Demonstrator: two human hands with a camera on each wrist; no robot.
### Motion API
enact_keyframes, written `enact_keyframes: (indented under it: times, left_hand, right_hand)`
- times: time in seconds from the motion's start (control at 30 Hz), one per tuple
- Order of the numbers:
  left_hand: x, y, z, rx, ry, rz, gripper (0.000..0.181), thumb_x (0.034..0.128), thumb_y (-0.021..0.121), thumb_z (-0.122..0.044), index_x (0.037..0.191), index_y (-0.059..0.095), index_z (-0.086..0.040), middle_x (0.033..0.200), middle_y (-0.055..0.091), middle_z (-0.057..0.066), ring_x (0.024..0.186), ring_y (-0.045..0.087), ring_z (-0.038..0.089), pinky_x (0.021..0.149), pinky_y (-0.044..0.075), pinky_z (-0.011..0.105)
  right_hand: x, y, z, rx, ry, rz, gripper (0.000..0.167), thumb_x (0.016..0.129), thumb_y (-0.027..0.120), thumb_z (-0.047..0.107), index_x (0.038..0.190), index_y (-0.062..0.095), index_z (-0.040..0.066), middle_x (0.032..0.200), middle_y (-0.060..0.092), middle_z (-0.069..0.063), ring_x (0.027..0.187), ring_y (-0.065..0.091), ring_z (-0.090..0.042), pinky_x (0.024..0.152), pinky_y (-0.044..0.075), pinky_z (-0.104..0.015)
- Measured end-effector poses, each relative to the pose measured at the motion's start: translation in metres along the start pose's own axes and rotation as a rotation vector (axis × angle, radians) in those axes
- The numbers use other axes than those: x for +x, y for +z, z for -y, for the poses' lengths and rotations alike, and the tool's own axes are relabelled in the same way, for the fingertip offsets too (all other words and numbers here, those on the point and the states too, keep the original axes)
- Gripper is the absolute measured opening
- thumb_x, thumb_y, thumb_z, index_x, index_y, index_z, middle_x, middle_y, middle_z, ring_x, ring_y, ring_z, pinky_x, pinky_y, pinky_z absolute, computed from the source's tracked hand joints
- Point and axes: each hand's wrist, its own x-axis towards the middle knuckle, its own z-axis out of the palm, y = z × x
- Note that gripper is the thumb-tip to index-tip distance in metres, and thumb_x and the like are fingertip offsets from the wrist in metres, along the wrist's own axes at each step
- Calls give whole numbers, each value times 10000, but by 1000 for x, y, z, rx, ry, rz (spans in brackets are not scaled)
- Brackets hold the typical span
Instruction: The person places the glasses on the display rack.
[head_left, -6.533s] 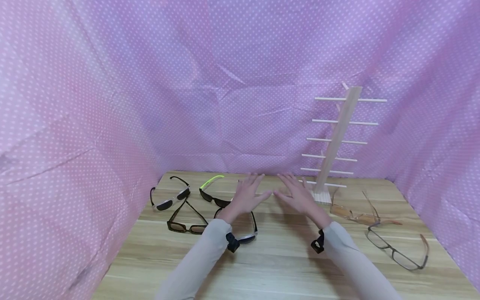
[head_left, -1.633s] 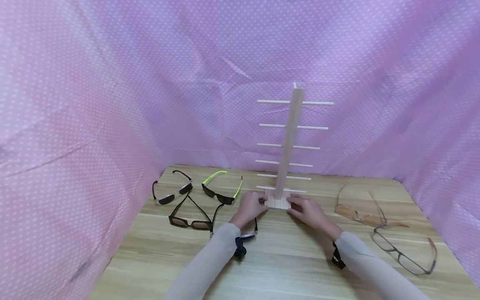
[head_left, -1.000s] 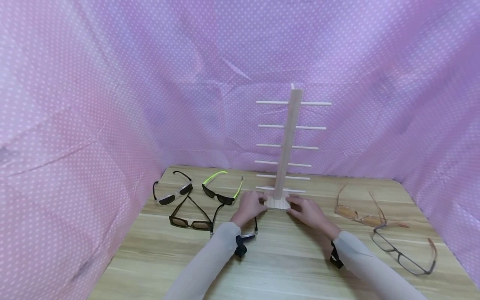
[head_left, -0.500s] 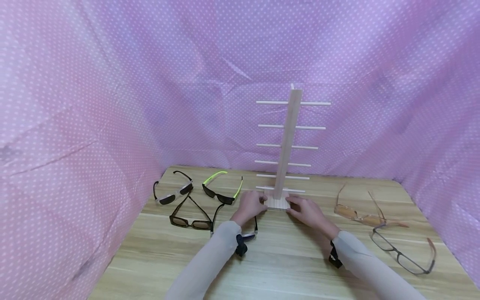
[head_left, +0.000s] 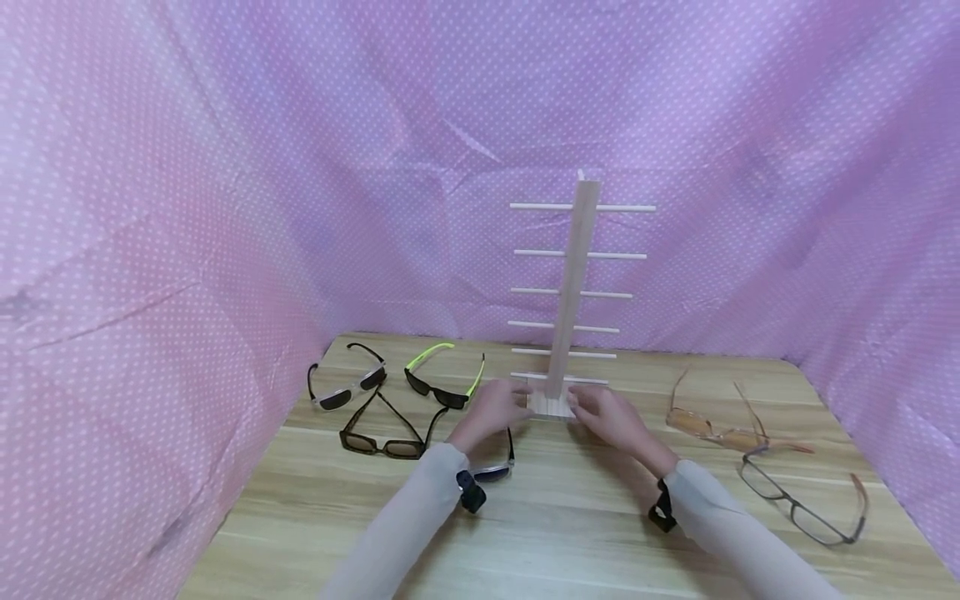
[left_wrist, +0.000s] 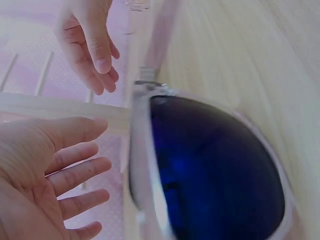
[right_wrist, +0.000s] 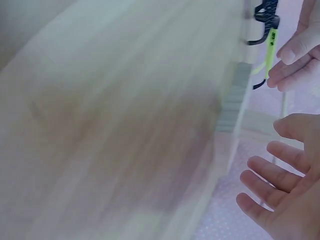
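Note:
A wooden eyewear stand [head_left: 572,292] with several rows of thin pegs stands upright near the table's middle, its pegs bare. My left hand [head_left: 491,410] is just left of its base [head_left: 551,406], fingers loosely extended. On the right side of the base, my right hand [head_left: 609,419] has its fingers relaxed too. Both wrist views show the left hand [left_wrist: 60,170] and right hand [right_wrist: 287,175] spread and gripping nothing. Silver-framed sunglasses [head_left: 492,474] lie partly hidden under my left wrist; their dark blue lens [left_wrist: 215,170] looms close in the left wrist view.
On the left lie white-framed sunglasses [head_left: 335,400], brown sunglasses [head_left: 382,447] and black sunglasses with neon-yellow temples [head_left: 435,392]. Orange-tinted glasses [head_left: 716,433] and grey-framed eyeglasses [head_left: 795,504] lie at right. A pink dotted cloth [head_left: 420,208] surrounds the wooden table [head_left: 570,533].
The stand has come from the right to the middle since the oldest frame. Both hands held its base until half a second ago; now their fingers have loosened from it.

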Motion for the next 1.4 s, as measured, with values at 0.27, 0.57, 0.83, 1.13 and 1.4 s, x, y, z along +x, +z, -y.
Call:
enact_keyframes:
  times: [0.27,0.57,0.83,1.13,1.4]
  left_hand:
    - [-22,-26,1,-137,28,-15,385,897,770,-206,1259,717,-85,1266,724,110,1153,689,337,945,550,472]
    - [-60,-49,27,-192,32,-77,403,913,765,-182,1293,684,-77,1288,709,111,1210,650,323,1044,506,508]
    - [-93,-66,66,-157,33,-98,451,883,811,-214,1290,685,-64,1276,717,97,1246,638,308,1058,498,510]
    - [-107,-90,99,-138,138,-27,459,861,836,-220,1262,698,-46,1268,713,149,1153,676,345,910,583,466]
    - [-106,-104,105,-51,154,80,455,828,861,-282,1210,738,-69,1211,746,69,1158,675,312,949,563,486]
  right_hand:
    - [3,-3,24,65,-53,-4,346,969,692,169,1275,682,8,1145,733,-230,1023,701,-402,922,549,-566]
    - [7,10,42,116,-175,-40,339,923,732,89,1246,697,-8,1237,717,-196,1183,660,-407,1024,508,-557]
    - [4,17,54,184,-187,61,341,920,727,63,1244,681,-34,1273,691,-222,1212,641,-408,1039,499,-548]
    - [1,25,59,257,-226,211,400,964,686,128,1307,620,-67,1282,676,-230,1164,649,-426,1016,515,-549]
    - [0,29,65,193,-279,304,424,980,679,175,1344,608,-29,1329,668,-181,1206,636,-373,1046,501,-519]
